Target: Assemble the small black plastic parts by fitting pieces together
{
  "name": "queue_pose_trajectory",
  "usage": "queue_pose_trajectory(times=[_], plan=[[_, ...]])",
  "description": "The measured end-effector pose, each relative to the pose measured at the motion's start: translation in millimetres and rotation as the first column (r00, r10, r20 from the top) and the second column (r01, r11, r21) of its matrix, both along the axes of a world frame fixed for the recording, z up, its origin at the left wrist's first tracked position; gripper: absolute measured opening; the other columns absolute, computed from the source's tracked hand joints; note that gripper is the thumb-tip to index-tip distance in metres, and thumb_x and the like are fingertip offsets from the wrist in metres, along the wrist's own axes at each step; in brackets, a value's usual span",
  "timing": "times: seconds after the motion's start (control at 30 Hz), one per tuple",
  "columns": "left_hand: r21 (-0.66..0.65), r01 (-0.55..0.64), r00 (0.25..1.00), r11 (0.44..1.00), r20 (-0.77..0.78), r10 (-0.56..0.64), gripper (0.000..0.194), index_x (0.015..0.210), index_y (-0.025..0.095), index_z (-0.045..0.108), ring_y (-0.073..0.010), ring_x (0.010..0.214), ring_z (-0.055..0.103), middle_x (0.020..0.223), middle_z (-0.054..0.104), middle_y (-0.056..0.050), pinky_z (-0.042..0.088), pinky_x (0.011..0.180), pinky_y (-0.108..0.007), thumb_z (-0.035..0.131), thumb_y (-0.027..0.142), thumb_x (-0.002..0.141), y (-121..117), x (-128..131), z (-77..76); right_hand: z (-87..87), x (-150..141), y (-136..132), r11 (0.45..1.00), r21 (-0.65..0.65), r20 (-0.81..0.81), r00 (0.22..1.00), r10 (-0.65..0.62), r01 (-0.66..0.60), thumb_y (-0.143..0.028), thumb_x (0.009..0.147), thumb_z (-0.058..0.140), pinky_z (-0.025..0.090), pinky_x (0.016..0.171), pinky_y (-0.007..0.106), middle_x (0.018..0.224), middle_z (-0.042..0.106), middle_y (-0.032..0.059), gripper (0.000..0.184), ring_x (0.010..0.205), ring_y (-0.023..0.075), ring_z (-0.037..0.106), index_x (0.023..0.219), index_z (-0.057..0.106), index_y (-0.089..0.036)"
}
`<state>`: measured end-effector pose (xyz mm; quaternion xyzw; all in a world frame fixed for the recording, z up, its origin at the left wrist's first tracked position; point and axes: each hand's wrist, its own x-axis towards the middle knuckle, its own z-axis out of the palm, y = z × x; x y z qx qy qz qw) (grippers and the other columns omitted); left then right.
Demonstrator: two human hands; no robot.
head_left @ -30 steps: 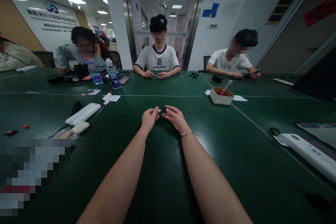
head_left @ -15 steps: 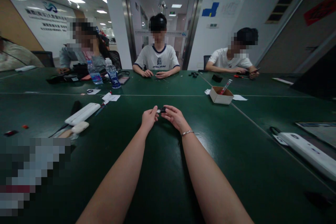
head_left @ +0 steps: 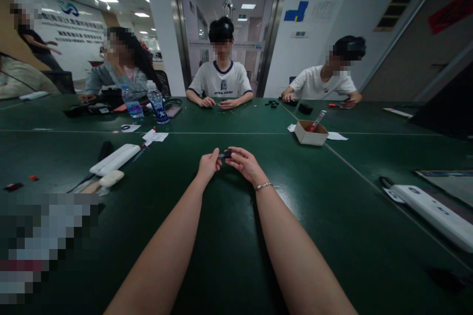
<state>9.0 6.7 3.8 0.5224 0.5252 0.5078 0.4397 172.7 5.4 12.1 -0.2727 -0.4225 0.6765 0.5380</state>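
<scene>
A small black object (head_left: 224,155) with a shiny end is held between my two hands, a little above the green table (head_left: 229,236). Its kind is too small to make out. My left hand (head_left: 208,164) pinches the shiny left end between thumb and fingers. The fingers of my right hand (head_left: 247,163), with a silver bracelet at the wrist, close around the dark right end and partly hide it.
An open cardboard box (head_left: 311,134) with a red-and-clear tube stands ahead on the right. White power strips (head_left: 115,160) lie left and far right. Two water bottles (head_left: 157,103) stand ahead left. Several people sit around the table; one (head_left: 220,78) faces me.
My left hand has shifted slightly left; the shiny end looks darker. The person at the right has reached a hand to the table. Someone standing has appeared at the far left.
</scene>
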Motion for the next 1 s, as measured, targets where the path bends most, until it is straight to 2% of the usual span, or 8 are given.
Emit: queue_pose_trajectory(times=[0.2,0.37,0.53,0.8,1.0], plan=[[-0.03,0.02,1.0,0.999,0.024,-0.02,0.056,0.048,0.019,0.052,-0.0094,0.037,0.039,0.038,0.045,0.0,0.033,0.044,-0.025,0.049,0.062,0.083,1,1,2.0,3.2,2,-2,0.999,0.006,-0.026,0.999,0.031,-0.031,-0.022,0.064,0.085,0.058,0.088,0.033,0.101,0.074,0.0033,0.037,0.087,0.0164,0.07,0.098,0.072,-0.02],[-0.058,0.005,0.999,0.998,0.049,-0.002,0.057,0.047,0.019,0.05,-0.0087,0.035,0.036,0.036,0.041,0.002,0.028,0.041,-0.023,0.051,0.066,0.08,0,2,5.3,4.2,1,-3,0.999,0.003,-0.03,0.999,0.035,-0.035,-0.02,0.065,0.084,0.057,0.092,0.037,0.101,0.074,0.0035,0.034,0.092,0.0178,0.07,0.097,0.072,-0.021],[-0.007,-0.044,0.998,0.999,0.044,0.044,0.057,0.051,0.019,0.053,-0.009,0.037,0.04,0.041,0.046,0.001,0.032,0.043,-0.024,0.053,0.07,0.077,-3,4,4.6,0.4,0,0,1.0,0.001,-0.012,1.0,0.003,-0.003,-0.024,0.062,0.086,0.059,0.088,0.036,0.096,0.074,0.0028,0.036,0.084,0.0174,0.071,0.095,0.072,-0.021],[0.091,-0.109,0.994,0.99,-0.012,0.111,0.053,0.056,0.018,0.058,-0.0108,0.043,0.046,0.046,0.051,0.001,0.036,0.05,-0.026,0.054,0.066,0.08,-10,6,6.1,-3.5,0,3,1.0,-0.004,0.007,1.0,-0.019,0.019,-0.024,0.064,0.086,0.06,0.084,0.032,0.091,0.074,0.003,0.036,0.078,0.0161,0.072,0.096,0.071,-0.019],[0.107,-0.101,0.994,0.989,-0.022,0.103,0.05,0.062,0.018,0.062,-0.0112,0.047,0.048,0.052,0.056,0.0,0.036,0.051,-0.025,0.055,0.064,0.081,-10,5,4.8,-3.5,1,3,1.0,-0.01,0.029,0.999,-0.026,0.026,-0.021,0.067,0.083,0.06,0.084,0.033,0.091,0.073,0.0035,0.033,0.079,0.0169,0.072,0.097,0.07,-0.019]])
